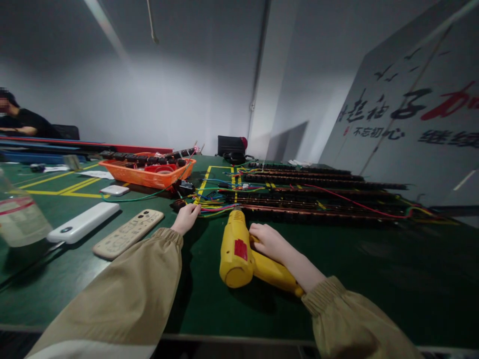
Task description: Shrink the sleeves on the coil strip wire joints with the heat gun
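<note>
My right hand [270, 242] is wrapped round the handle of a yellow heat gun [235, 252], whose nozzle points away from me. The nozzle tip is close to several coloured wires [220, 210] that run into the nearest of the long dark strips [318, 213]. Whether it touches them I cannot make out. To the left, my left hand [187, 218] is closed on the left end of those wires, fingers pinched together. Its fingertips are partly hidden by the hand itself. More dark strips with copper-coloured lines lie behind, side by side.
An orange basket [145, 175] full of parts stands at the back left. On the left lie a phone in a beige case [129, 234], a white power bank [84, 223] and a bottle [22, 219]. A person [24, 117] sits far left. The green table [209, 319] has yellow lines.
</note>
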Tool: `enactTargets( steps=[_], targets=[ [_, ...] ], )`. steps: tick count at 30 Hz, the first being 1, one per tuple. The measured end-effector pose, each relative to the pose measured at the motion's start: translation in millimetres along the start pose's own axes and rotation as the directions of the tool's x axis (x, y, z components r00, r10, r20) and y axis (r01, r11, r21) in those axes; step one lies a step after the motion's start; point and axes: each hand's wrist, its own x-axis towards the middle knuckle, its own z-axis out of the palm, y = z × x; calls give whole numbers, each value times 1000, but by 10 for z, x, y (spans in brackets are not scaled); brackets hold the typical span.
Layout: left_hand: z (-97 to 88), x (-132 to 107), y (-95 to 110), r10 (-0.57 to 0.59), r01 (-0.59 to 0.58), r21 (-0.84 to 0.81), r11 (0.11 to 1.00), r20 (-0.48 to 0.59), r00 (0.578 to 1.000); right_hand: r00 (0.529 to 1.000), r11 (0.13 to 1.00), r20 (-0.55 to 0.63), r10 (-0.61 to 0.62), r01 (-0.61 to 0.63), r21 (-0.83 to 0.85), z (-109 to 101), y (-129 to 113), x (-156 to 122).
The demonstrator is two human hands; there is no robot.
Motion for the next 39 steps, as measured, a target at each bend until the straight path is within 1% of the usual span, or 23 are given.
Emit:
enactTargets(
  steps=[5, 11, 14, 19, 23, 26, 31, 35, 39],
  targets=[
    [5, 5, 1, 3, -3, 13, 1000, -12, 1000, 999, 998, -30, 17, -19, -65, -32, -34, -53],
    [-3, 2, 27, -14, 13, -17, 1000, -40, 999, 997, 993, -42, -71, 66, -99, -79, -206, -39],
    [-14, -13, 61, 20, -23, -45, 999, -57, 998, 990, 986, -56, -129, 122, -110, -83, -360, 36],
    [-25, -18, 83, 102, -111, -71, 991, -121, 987, 974, 968, -80, -211, 197, -156, -79, -641, 219],
    [-28, -4, 53, 155, -164, -57, 985, -141, 978, 964, 952, -86, -253, 232, -201, -79, -748, 309],
    [-26, -2, 29, 131, -136, -50, 989, -103, 986, 958, 943, -97, -268, 241, -228, -77, -757, 316],
    [-15, 1, 19, 31, -31, -69, 997, -3, 1000, 952, 934, -111, -284, 249, -255, -88, -747, 285],
    [-7, 9, 24, 11, -10, -73, 997, 16, 1000, 953, 934, -110, -284, 249, -256, -108, -751, 272],
    [-3, 10, 27, 3, -3, -55, 998, -2, 1000, 953, 936, -98, -287, 257, -242, -108, -731, 270]
  ],
)
